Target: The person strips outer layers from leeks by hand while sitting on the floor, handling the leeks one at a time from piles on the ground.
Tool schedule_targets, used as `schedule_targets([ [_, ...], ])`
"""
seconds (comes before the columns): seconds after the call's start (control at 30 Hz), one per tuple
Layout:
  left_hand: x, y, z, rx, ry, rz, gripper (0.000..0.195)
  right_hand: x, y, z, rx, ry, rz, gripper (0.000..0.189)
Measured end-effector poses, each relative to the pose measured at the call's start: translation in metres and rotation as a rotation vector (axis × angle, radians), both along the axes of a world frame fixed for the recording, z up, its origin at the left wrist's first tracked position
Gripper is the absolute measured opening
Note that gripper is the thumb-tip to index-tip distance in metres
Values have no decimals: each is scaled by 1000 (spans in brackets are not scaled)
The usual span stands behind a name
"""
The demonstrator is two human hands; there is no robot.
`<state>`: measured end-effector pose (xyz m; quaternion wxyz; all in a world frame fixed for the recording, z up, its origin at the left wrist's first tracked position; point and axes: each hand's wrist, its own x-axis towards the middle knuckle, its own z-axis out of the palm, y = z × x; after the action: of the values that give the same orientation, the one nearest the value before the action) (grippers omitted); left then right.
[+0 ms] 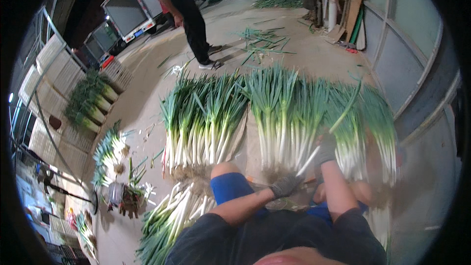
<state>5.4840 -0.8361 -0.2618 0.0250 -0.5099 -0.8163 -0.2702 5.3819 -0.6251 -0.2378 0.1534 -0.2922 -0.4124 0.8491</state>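
One long green onion (309,162) slants between my two hands, its white end low and its green leaves up to the right. My left hand (285,186), in a grey work glove, is closed around the white root end. Higher on the stalk, my right hand (326,148) grips it, also gloved and a little blurred. Just beyond my hands lies a row of green onions (283,129) on the ground, roots towards me. More green onions (346,143) lie behind and beside my right hand. Between my hands and knees the ground is partly hidden.
Another row of green onions (206,125) lies ahead left, and a pile (176,217) beside my left leg. A person (191,22) stands beyond the rows. A small stool (123,195), white crates (55,70) and bundled onions (94,99) are at left; a panelled wall (397,51) bounds the right.
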Motion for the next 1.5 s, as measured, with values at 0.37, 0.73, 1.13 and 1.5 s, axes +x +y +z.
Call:
schedule_targets([
  [0.37, -7, 2, 45, 32, 16, 264, 38, -4, -13, 17, 52, 267, 54, 38],
  [0.73, -15, -22, -9, 139, -559, 211, 21, -26, 10, 41, 346, 181, 100, 24],
  [1.13, -74, -29, 19, -45, -955, 291, 30, 54, 287, -119, 1428, -622, 556, 51],
  [1.5, -90, -34, 2, -143, -1083, 430, 27, 143, 313, -249, 1190, -1002, 644, 56],
])
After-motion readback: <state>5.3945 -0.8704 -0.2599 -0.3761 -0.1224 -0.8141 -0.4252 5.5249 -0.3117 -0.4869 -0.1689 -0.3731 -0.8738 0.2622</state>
